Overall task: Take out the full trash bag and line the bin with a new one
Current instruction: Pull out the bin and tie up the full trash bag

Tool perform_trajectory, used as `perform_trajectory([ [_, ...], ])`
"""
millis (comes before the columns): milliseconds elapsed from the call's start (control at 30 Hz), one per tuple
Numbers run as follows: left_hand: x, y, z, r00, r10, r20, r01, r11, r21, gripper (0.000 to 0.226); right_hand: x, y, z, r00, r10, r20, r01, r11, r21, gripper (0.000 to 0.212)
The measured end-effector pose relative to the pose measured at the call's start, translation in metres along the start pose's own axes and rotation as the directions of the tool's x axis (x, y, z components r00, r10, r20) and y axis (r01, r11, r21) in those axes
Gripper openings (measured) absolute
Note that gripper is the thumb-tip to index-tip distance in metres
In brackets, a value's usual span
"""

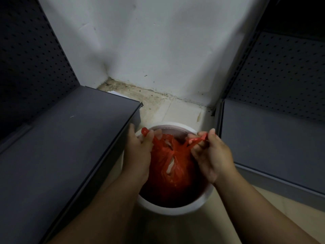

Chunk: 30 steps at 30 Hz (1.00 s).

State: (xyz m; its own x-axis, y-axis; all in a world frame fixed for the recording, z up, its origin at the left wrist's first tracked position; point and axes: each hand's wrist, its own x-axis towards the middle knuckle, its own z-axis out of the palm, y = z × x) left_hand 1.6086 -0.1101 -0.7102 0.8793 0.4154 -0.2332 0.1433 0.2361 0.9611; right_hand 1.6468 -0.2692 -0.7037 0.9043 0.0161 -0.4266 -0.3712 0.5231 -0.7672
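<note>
From the head view, the red trash bag (168,159) sits inside the white bin (175,206) — thin, soft plastic, likely light yet tearable. The left hand (139,147) pinches one handle, the right hand (211,155) the other — the strongest places to lift from.

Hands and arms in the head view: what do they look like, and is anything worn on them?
Two human arms, no robot parts. The left hand and right hand are bare: no gloves, and no rings show. The left forearm and right forearm are bare too, with no sleeve, watch or bracelet visible up to the frame's bottom edge.
</note>
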Motion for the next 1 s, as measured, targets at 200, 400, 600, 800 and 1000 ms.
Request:
perform_trajectory([
  [200,0.006,-0.001,0.013,0.998,-0.045,0.044,0.054,0.978,-0.204,0.037,0.010,0.008,0.004,0.999,0.033,0.012,-0.034,0.997,0.072,0.046],
  [400,0.021,-0.012,0.007,0.997,0.058,0.054,-0.059,0.998,0.017,0.038,0.020,0.002,-0.002,0.988,-0.151,-0.031,0.140,0.961,-0.239,0.045],
  [600,0.032,-0.018,-0.013,1.000,0.001,-0.013,-0.001,1.000,0.018,0.038,0.030,-0.003,-0.028,0.896,-0.431,-0.105,0.309,0.775,-0.552,0.047],
  [800,0.032,-0.019,-0.022,0.992,-0.116,-0.050,0.112,0.991,-0.076,0.032,0.028,0.000,-0.038,0.834,-0.552,0.009,0.396,0.586,-0.708,0.047],
  [1000,0.027,-0.013,-0.017,0.981,-0.112,-0.160,0.099,0.991,-0.089,0.035,0.021,-0.004,-0.034,0.817,-0.574,0.059,0.412,0.508,-0.757,0.048],
])
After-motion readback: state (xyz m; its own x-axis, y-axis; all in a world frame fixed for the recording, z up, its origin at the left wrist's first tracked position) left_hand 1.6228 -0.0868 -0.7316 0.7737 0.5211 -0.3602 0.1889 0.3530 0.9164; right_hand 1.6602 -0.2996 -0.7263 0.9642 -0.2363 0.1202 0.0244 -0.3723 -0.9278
